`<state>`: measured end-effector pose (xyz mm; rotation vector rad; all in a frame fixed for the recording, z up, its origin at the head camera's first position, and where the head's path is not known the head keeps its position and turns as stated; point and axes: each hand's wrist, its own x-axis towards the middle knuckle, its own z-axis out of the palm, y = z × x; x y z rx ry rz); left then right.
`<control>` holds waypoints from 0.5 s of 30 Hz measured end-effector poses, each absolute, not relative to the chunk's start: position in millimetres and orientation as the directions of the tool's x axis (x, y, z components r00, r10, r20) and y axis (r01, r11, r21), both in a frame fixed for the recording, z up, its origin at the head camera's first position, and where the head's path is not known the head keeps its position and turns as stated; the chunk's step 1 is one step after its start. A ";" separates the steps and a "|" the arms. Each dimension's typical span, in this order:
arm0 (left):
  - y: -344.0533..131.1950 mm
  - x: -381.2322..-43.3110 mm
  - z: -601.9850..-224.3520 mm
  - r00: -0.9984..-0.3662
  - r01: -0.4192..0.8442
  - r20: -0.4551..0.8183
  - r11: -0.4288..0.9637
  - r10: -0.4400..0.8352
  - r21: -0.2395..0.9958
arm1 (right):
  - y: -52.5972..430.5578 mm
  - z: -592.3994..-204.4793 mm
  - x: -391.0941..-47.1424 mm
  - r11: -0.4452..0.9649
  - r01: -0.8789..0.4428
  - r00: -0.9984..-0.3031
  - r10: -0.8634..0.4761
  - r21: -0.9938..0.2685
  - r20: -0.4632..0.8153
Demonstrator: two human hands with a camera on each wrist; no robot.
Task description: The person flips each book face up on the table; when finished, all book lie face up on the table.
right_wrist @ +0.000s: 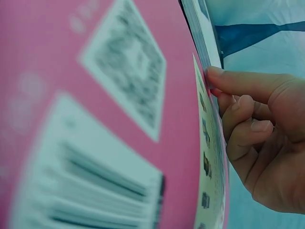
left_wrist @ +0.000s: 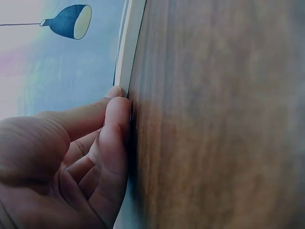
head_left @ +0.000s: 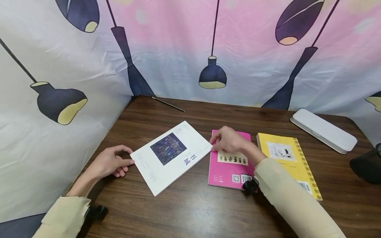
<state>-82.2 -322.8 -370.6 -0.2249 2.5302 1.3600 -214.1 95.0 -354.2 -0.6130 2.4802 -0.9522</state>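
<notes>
A white magazine point(head_left: 175, 165) with a dark square picture lies at a slant over the brown table. My left hand point(head_left: 108, 162) pinches its left corner; in the left wrist view the thumb and fingertips meet at the magazine's thin edge point(left_wrist: 127, 52). At the opposite corner my right hand point(head_left: 228, 140) grips the magazine between thumb and fingers, above the upper part of a pink book point(head_left: 223, 175). In the right wrist view, the right hand point(right_wrist: 271, 129) has its thumb at the magazine's edge, with the pink cover close beside it.
To the right of the pink book is a yellow book point(head_left: 285, 165), partly behind the right forearm. A white case point(head_left: 324, 130) and a black cup-like holder point(head_left: 369, 167) stand farther right. Near the back edge lies a thin pencil point(head_left: 169, 104). Printed cloth hangs behind and left.
</notes>
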 end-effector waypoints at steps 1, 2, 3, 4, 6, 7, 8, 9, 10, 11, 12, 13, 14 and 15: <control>-323.1 -80.9 -370.7 -0.954 -0.256 -0.298 0.551 -0.015 0.794 | 94.1 -353.9 -215.8 0.667 -0.258 -0.814 -0.540 -0.699 -0.215; -323.3 -79.7 -370.8 -0.954 -0.258 -0.300 0.551 -0.015 0.794 | 93.6 -353.8 -217.4 0.666 -0.263 -0.809 -0.546 -0.698 -0.216; -323.5 -78.7 -370.9 -0.953 -0.260 -0.302 0.551 -0.015 0.793 | 93.2 -353.7 -218.8 0.664 -0.267 -0.805 -0.552 -0.699 -0.216; -323.6 -77.8 -371.0 -0.952 -0.262 -0.305 0.551 -0.014 0.792 | 92.9 -353.6 -220.2 0.662 -0.264 -0.803 -0.554 -0.702 -0.221; -323.2 -76.1 -370.7 -0.950 -0.269 -0.313 0.551 -0.016 0.790 | 92.6 -353.8 -222.6 0.658 -0.254 -0.800 -0.554 -0.709 -0.228; -323.0 -75.4 -370.3 -0.948 -0.275 -0.319 0.550 -0.017 0.789 | 92.6 -354.3 -224.0 0.654 -0.245 -0.798 -0.555 -0.715 -0.234; -322.6 -74.4 -370.1 -0.947 -0.276 -0.321 0.551 -0.016 0.788 | 92.6 -354.7 -225.1 0.651 -0.235 -0.797 -0.554 -0.722 -0.241; -322.5 -73.6 -370.0 -0.947 -0.274 -0.322 0.553 -0.012 0.787 | 92.4 -354.8 -226.1 0.648 -0.217 -0.797 -0.550 -0.730 -0.251; -322.2 -72.5 -369.6 -0.946 -0.274 -0.323 0.554 -0.010 0.786 | 92.1 -355.0 -227.3 0.646 -0.199 -0.797 -0.544 -0.737 -0.262; -321.7 -71.3 -369.2 -0.946 -0.275 -0.324 0.556 -0.011 0.784 | 91.8 -355.7 -228.7 0.645 -0.190 -0.797 -0.541 -0.740 -0.267; -321.5 -70.1 -368.9 -0.946 -0.275 -0.325 0.560 -0.010 0.782 | 91.5 -355.9 -229.9 0.646 -0.181 -0.798 -0.537 -0.741 -0.273; -321.2 -68.8 -368.9 -0.947 -0.268 -0.321 0.565 -0.005 0.780 | 91.0 -356.0 -231.1 0.649 -0.175 -0.800 -0.532 -0.740 -0.277; -321.0 -67.5 -369.0 -0.948 -0.261 -0.317 0.570 -0.001 0.779 | 90.5 -356.0 -232.2 0.654 -0.173 -0.801 -0.528 -0.736 -0.281; -320.9 -66.6 -369.1 -0.949 -0.258 -0.316 0.574 0.002 0.777 | 90.2 -356.4 -233.6 0.659 -0.171 -0.802 -0.525 -0.733 -0.285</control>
